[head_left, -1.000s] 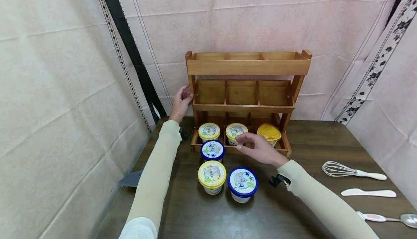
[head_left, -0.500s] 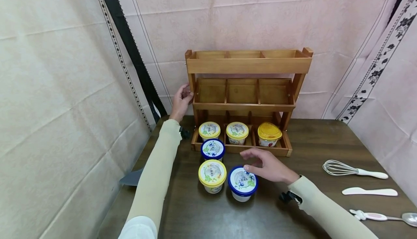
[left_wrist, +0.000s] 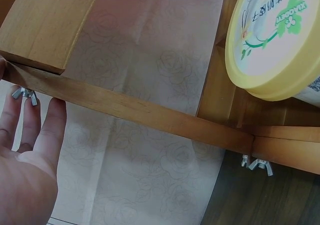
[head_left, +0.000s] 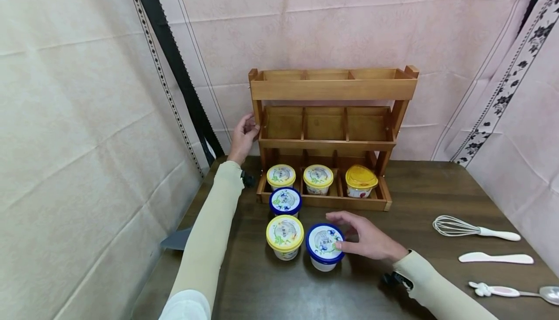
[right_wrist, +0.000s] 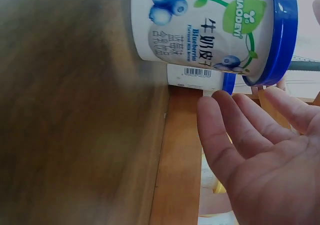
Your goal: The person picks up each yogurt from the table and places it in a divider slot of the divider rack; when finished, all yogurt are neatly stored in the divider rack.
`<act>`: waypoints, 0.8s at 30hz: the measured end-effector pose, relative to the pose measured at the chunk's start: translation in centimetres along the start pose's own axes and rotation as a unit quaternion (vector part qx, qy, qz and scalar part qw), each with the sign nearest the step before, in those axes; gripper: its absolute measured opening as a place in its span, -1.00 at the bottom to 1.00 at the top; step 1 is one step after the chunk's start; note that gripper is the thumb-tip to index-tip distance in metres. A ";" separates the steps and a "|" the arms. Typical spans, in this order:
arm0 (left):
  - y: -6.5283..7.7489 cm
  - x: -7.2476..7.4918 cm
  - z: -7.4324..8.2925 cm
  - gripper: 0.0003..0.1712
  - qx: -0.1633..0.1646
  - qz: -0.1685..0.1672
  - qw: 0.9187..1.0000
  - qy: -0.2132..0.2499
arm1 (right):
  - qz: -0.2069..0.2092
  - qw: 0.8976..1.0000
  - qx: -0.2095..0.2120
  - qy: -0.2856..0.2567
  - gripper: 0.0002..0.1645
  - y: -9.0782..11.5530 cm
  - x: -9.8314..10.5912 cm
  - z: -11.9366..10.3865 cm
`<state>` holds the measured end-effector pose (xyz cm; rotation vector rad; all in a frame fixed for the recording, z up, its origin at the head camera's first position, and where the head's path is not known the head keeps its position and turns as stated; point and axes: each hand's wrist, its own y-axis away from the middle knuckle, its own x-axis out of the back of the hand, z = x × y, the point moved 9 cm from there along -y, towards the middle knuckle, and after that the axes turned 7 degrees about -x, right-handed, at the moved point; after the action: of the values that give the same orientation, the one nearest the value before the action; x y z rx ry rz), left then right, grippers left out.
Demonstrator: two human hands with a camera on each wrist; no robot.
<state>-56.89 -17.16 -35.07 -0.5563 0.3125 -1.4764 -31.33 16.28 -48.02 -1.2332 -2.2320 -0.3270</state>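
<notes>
My left hand (head_left: 243, 138) holds the left upright of a three-tier wooden rack (head_left: 332, 89); in the left wrist view its fingers (left_wrist: 50, 125) meet the post beside a wing nut. My right hand (head_left: 369, 237) is spread beside a blue-lidded tub (head_left: 324, 245) printed with blueberries, its thumb at the lid's right edge in the head view. The right wrist view shows the fingers (right_wrist: 215, 130) apart from that tub (right_wrist: 200, 30). To its left stand a yellow-lidded tub (head_left: 285, 235) and, behind that, another blue-lidded tub (head_left: 285, 200).
Two yellow-lidded tubs (head_left: 281, 176) and a tub with a darker yellow lid (head_left: 361, 178) sit in the rack's bottom tier. At right lie a whisk (head_left: 473, 228), a white spreader (head_left: 495, 258) and a spoon (head_left: 515, 291). Patterned cloth hangs behind the table (head_left: 419, 194).
My right hand has drawn back from the middle tub in the bottom tier, toward me and down to the front blue-lidded tub. The left hand stays on the rack.
</notes>
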 end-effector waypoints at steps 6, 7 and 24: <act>0.1 0.0 -0.1 -0.49 0.001 0.001 1.000 0.004 | -0.021 0.999 0.002 -0.024 -0.09 0.4 -0.7 0.3; 0.1 0.0 -0.1 -0.49 0.001 0.001 1.000 0.005 | -0.025 0.999 0.003 -0.025 -0.06 0.4 -0.9 0.2; 0.1 0.0 -0.1 -0.49 0.003 0.001 1.000 0.016 | -0.044 0.999 0.014 -0.015 -0.01 0.5 -1.5 0.1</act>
<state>-56.85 -17.17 -35.17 -0.5280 0.3344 -1.4845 -30.32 15.59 -48.98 -1.1338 -2.3131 -0.3131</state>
